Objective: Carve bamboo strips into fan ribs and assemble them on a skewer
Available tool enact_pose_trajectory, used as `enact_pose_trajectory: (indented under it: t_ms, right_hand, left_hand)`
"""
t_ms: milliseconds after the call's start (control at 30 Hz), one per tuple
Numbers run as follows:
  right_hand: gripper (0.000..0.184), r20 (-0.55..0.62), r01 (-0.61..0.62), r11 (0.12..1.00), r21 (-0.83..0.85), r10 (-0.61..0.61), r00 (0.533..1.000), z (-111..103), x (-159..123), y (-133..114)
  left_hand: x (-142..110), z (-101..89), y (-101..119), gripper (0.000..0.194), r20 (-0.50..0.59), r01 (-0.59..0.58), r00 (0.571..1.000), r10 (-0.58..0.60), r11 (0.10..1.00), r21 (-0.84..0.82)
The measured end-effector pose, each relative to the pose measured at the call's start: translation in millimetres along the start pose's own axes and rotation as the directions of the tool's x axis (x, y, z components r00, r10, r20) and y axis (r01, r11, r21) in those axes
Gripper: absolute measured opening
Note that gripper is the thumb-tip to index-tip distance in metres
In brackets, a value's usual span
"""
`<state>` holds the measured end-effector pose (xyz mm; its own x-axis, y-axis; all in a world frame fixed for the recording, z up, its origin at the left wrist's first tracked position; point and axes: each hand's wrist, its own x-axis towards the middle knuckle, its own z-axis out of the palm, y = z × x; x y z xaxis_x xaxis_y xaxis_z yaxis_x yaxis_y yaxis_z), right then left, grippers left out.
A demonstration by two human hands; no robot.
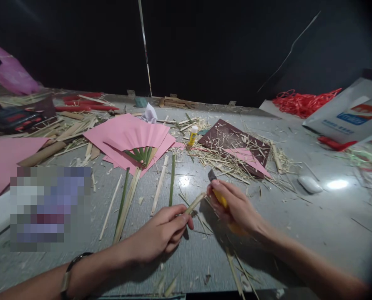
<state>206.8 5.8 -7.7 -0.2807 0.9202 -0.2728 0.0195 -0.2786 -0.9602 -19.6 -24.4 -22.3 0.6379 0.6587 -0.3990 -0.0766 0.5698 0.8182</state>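
Near the middle of the table, my left hand (164, 231) pinches a short bamboo strip (196, 202) that points up and to the right. Just right of the strip's tip, my right hand (232, 204) grips a yellow utility knife (219, 198), its dark blade (211, 175) pointing up and away from me. Whether the knife touches the strip, I cannot tell. Beyond my left hand lies a pleated pink paper fan (139, 135) with green bamboo ribs (141, 156). Green and pale strips (159, 185) lie between the fan and my hands.
A yellow glue stick (192, 136) stands behind the hands. Shavings cover a dark brown board (219, 135). Red raffia (301, 103) and a white printed bag (348, 118) sit at right. A white computer mouse (310, 184) lies nearer. Pink paper (13, 156) is at left.
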Motion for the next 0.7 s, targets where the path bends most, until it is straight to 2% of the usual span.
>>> enact_pose_trajectory:
  t_ms: [67, 133, 267, 367, 467, 567, 700]
  right_hand:
    - [0.046, 0.065, -0.058, 0.992, 0.108, 0.051, 0.997, -0.1, -4.2, 0.4]
    - [0.049, 0.163, -0.118, 0.985, 0.127, 0.097, 0.982, 2.5, -9.1, 2.7]
    - [0.051, 0.371, -0.236, 0.972, 0.021, 0.211, 0.904, 13.1, -17.8, 13.5]
    - [0.054, 0.465, -0.278, 0.959, -0.061, 0.273, 0.842, 17.9, -20.4, 18.7]
    - [0.056, 0.495, -0.335, 0.941, -0.053, 0.316, 0.810, 16.8, -19.9, 17.0]
    - [0.057, 0.499, -0.407, 0.913, -0.014, 0.359, 0.789, 16.5, -20.9, 14.3]
    - [0.059, 0.439, -0.393, 0.919, -0.026, 0.364, 0.822, 26.6, -26.4, 20.2]
  left_hand:
    - [-0.4, 0.9, 0.7, 0.025, -0.006, 0.002, 1.000, -0.002, 1.000, -0.009]
    - [-1.0, 1.8, 0.9, 0.025, -0.012, -0.002, 1.000, 0.002, 1.000, -0.020]
    - [-2.3, 1.5, 1.6, 0.024, -0.026, 0.002, 1.000, -0.002, 1.000, 0.005]
    - [-3.5, 0.6, 5.4, 0.023, -0.012, -0.049, 0.999, 0.053, 0.981, 0.189]
    - [-3.8, 1.3, 9.0, 0.026, -0.008, -0.139, 0.988, 0.154, 0.913, 0.383]
    - [-2.8, 3.3, 8.7, 0.033, -0.051, -0.122, 0.985, 0.166, 0.870, 0.477]
    - [-0.3, 5.8, 4.5, 0.040, -0.093, -0.116, 0.978, 0.188, 0.852, 0.511]
